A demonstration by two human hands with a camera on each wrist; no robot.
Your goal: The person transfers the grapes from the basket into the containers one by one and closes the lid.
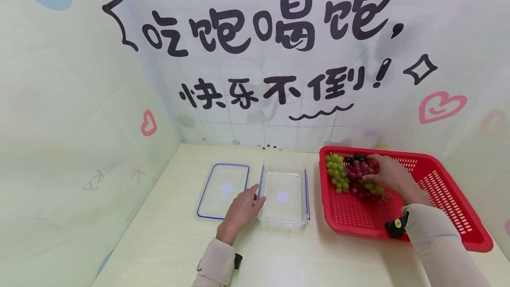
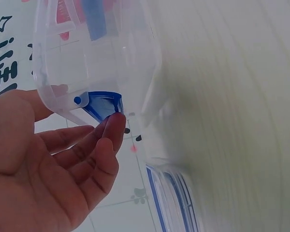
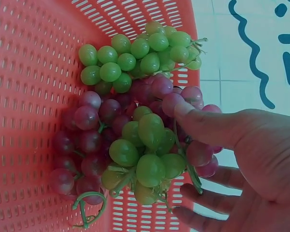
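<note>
A clear plastic food container (image 1: 284, 221) lies on the table with its lid off. My left hand (image 1: 241, 209) grips its left edge, thumb at the rim and fingertips on a blue latch (image 2: 102, 104). On the right, my right hand (image 1: 392, 174) reaches into a red basket (image 1: 326, 216) and holds a bunch of red grapes (image 3: 199, 153), thumb pressing the near side and fingers partly hidden behind. A green bunch (image 3: 147, 169) lies before the held one, more red grapes (image 3: 87, 140) beside it, and another green bunch (image 1: 336, 174) at the basket's left wall.
A clear lid (image 1: 215, 205) with a blue seal lies flat left of the container. Behind the table stands a wall covering (image 1: 255, 136) with black lettering. Some dark grapes (image 1: 360, 157) show at the basket's back edge. The basket's perforated sides rise around the fruit.
</note>
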